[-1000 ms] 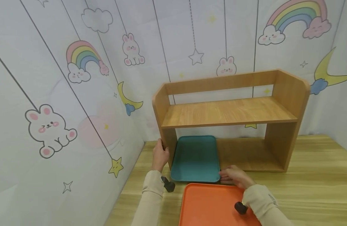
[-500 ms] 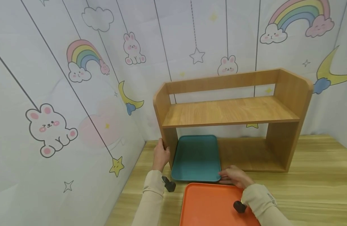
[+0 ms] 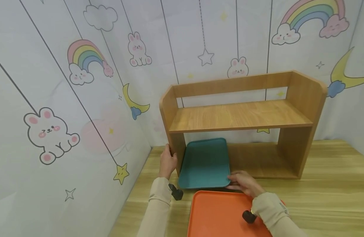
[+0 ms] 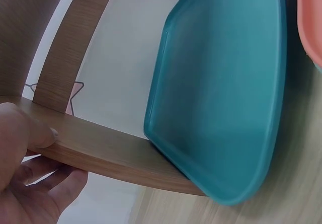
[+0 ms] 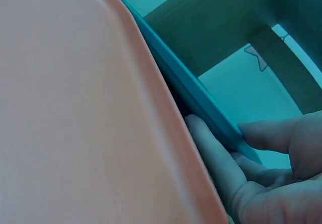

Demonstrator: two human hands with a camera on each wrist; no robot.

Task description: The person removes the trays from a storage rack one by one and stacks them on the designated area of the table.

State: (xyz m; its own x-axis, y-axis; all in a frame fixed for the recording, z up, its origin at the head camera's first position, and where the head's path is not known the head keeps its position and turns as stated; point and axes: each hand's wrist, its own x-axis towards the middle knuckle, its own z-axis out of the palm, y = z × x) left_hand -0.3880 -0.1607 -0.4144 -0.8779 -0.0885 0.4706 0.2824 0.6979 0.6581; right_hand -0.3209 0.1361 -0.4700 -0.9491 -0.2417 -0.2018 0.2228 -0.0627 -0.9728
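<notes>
A two-tier wooden shelf [image 3: 241,117] stands on the table, with a teal tray [image 3: 204,164] in the left part of its lower level. The tray's front edge juts out past the shelf, and its right side is tilted up a little. My left hand [image 3: 168,162] grips the shelf's left side panel [image 4: 121,151], thumb on the inner face and fingers outside. At the tray's front right corner, my right hand [image 3: 244,182] pinches the rim, thumb above and fingers below, as the right wrist view shows [image 5: 261,168].
An orange tray [image 3: 223,214] lies in front of the shelf, partly under the right forearm. Wood-grained table [image 3: 332,184] extends to the right. A patterned cloth wall [image 3: 81,138] closes off the left and back.
The right side of the teal tray has risen slightly, tilting it. My right hand has moved up a little with its corner. My left hand stays on the side panel.
</notes>
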